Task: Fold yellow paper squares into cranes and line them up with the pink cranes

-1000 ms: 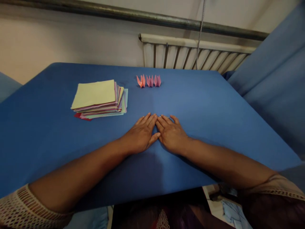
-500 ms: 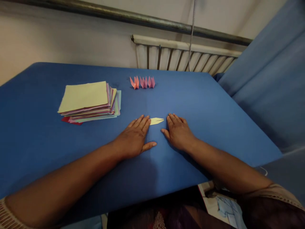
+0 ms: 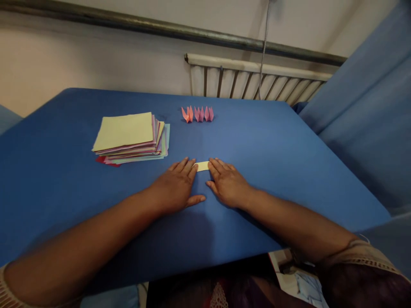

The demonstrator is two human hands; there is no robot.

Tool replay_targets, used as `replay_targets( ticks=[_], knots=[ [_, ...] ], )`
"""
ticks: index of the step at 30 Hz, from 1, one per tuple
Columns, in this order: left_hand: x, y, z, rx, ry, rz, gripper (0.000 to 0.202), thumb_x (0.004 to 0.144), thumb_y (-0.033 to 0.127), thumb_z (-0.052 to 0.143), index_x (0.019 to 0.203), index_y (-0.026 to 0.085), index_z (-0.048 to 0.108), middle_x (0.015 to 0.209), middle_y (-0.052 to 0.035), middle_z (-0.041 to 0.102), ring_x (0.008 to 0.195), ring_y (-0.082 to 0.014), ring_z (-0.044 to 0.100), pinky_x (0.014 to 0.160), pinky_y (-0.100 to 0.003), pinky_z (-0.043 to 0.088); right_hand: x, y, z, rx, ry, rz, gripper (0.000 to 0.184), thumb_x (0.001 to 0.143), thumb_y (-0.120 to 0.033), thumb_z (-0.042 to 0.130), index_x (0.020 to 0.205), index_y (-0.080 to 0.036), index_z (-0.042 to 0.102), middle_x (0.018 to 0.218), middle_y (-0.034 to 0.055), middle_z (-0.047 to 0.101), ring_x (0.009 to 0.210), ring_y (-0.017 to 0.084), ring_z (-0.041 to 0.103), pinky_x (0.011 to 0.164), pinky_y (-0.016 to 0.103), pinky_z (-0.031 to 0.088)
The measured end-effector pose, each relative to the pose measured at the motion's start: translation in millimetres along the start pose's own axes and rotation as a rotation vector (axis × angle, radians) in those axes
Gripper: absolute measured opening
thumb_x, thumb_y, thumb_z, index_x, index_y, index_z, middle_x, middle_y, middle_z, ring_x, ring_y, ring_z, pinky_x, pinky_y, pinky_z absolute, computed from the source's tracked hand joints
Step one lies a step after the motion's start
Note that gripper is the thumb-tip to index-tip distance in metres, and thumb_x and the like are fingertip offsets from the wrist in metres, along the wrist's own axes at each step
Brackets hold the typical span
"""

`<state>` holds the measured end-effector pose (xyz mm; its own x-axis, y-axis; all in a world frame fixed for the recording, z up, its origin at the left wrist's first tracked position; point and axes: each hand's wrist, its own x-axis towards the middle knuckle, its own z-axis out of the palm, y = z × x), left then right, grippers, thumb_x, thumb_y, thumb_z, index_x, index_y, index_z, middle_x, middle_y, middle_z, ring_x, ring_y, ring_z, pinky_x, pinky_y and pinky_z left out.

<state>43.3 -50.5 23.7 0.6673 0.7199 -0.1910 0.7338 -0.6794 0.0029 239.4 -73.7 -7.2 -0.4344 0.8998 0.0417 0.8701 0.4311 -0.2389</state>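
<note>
A small folded pale yellow paper piece (image 3: 202,166) lies flat on the blue table (image 3: 289,154). My left hand (image 3: 175,188) lies flat with its fingers stretched out, fingertips on the paper's left end. My right hand (image 3: 226,183) is also flat and open, its fingertips on the paper's right end. Only the paper's middle shows between the two hands.
A stack of coloured square papers (image 3: 130,137) with a yellow sheet on top lies at the left. Several pink and orange folded paper pieces (image 3: 197,114) stand in a row at the back. A radiator (image 3: 257,81) is behind the table; blue fabric hangs at the right.
The hands first parted, uncovering the folded yellow paper. My right hand has since moved back left onto its pointed right end, so the tip is now covered.
</note>
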Motion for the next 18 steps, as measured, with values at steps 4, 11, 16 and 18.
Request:
replay_targets(
  ticks=[4,11,16,18],
  knots=[
    [-8.8,-8.3,-14.9,0.110,-0.005,-0.017,0.078,0.082,0.062,0.058,0.129,0.001,0.058,0.144,-0.0279,0.047,0.137,-0.0446,0.037,0.111,-0.053,0.028,-0.4,2.6,-2.7,0.007,0.008,-0.010,0.058,0.098,-0.036,0.042,0.147,-0.005,0.039,0.155,0.0195,0.036,0.144,0.032,0.032,0.116,0.046,0.027],
    [23.1,-28.0,-7.4,-0.149,0.311,-0.093,0.036,0.096,0.033,0.040,0.116,0.015,0.065,0.110,-0.0107,0.070,0.103,-0.0251,0.062,0.093,-0.037,0.045,1.9,2.5,-3.8,0.038,0.001,-0.022,0.057,0.098,-0.034,0.041,0.146,-0.003,0.040,0.153,0.0214,0.038,0.143,0.032,0.033,0.116,0.046,0.027],
    [48.6,-26.5,11.2,-0.233,0.298,-0.080,0.032,0.093,0.034,0.048,0.115,0.018,0.066,0.107,-0.0090,0.070,0.100,-0.0243,0.061,0.089,-0.035,0.045,3.5,1.1,-2.2,0.037,0.012,-0.031,0.057,0.097,-0.031,0.040,0.146,-0.002,0.040,0.153,0.0213,0.037,0.144,0.032,0.031,0.117,0.046,0.027],
    [51.1,-22.9,8.8,-0.238,0.265,-0.115,0.028,0.092,0.035,0.050,0.107,0.019,0.068,0.099,-0.0084,0.070,0.095,-0.0237,0.062,0.083,-0.034,0.046,4.4,0.7,-2.3,0.036,0.022,-0.043,0.056,0.098,-0.030,0.040,0.146,-0.002,0.040,0.155,0.0202,0.036,0.145,0.032,0.029,0.117,0.046,0.027]
  ],
)
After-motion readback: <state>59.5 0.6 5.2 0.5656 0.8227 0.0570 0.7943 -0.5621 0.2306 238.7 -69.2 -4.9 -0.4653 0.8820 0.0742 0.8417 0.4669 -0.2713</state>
